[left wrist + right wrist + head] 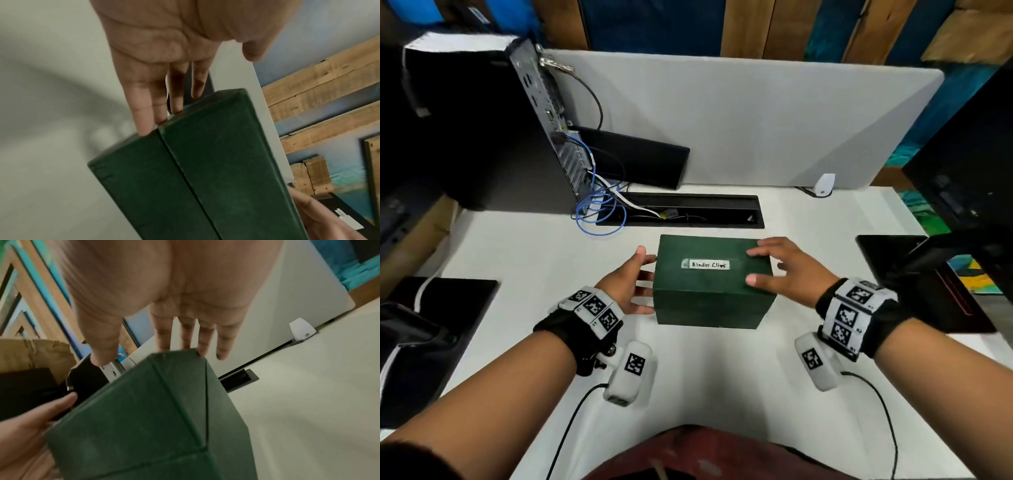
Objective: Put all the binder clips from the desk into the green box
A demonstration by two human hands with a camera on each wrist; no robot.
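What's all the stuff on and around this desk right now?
green box: one, dark green, lid shut, white "Binder Clips" label, middle of desk
desk: one, white
divider panel: one, grey, back edge of desk
computer tower: one, black, back left, rear ports facing the desk
cables: several, blue, white and black, running from tower into cable slot
cable slot: one, black, behind the box
small device: one, white, at divider's foot
binder clips: none in view
left hand: open, straight fingers against box's left side
right hand: open, fingers spread over lid's right edge
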